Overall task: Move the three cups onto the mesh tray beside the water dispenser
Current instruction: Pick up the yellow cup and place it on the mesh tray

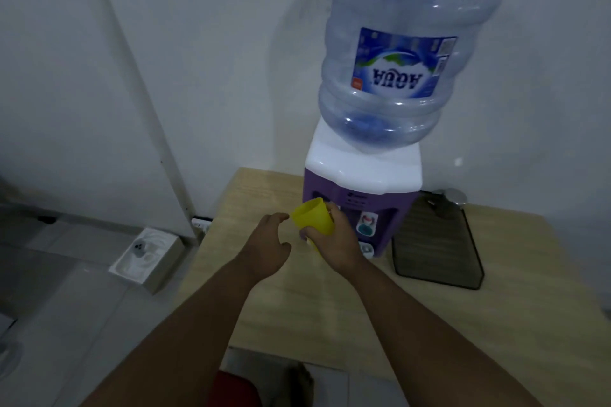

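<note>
My right hand [334,239] grips a yellow plastic cup [312,216], tilted with its mouth toward the upper left, in front of the purple and white water dispenser [360,182]. More yellow shows under that hand, possibly another cup; I cannot tell. My left hand [267,243] hovers just left of the cup with fingers apart, holding nothing. The dark mesh tray [436,248] lies on the table right of the dispenser, with nothing on its mesh.
A large blue water bottle [403,43] stands upside down on the dispenser. A metal object [449,196] sits at the tray's far edge. The wooden table [413,324] ends at left; an open white box [147,258] lies on the floor there. A white wall is behind.
</note>
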